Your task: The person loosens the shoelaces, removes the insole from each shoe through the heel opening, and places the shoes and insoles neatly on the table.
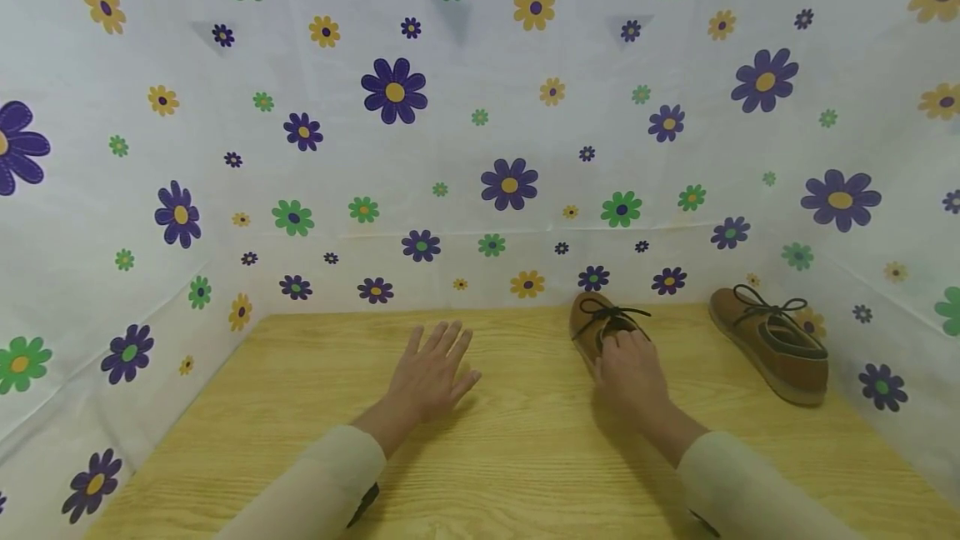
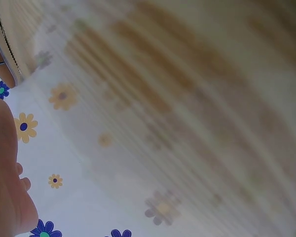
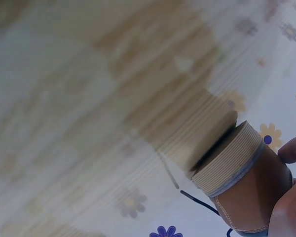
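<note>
My right hand (image 1: 633,377) grips a brown lace-up shoe (image 1: 587,317) at its heel end, with fingertips at the opening. The shoe's toe points away, and its dark lace is tied in a bow. In the right wrist view, the thumb and fingers of the right hand (image 3: 290,205) pinch the back of the shoe (image 3: 251,185), whose ribbed pale sole stands close over the wooden tabletop. My left hand (image 1: 431,373) is spread palm down over the table, fingers straight, holding nothing. Part of the left hand (image 2: 10,182) shows at the edge of its wrist view.
The matching brown shoe (image 1: 802,369) stands at the right edge of the wooden table (image 1: 510,440), toe pointing away and to the left. A white flower-patterned cloth (image 1: 465,148) hangs behind the table and along both sides.
</note>
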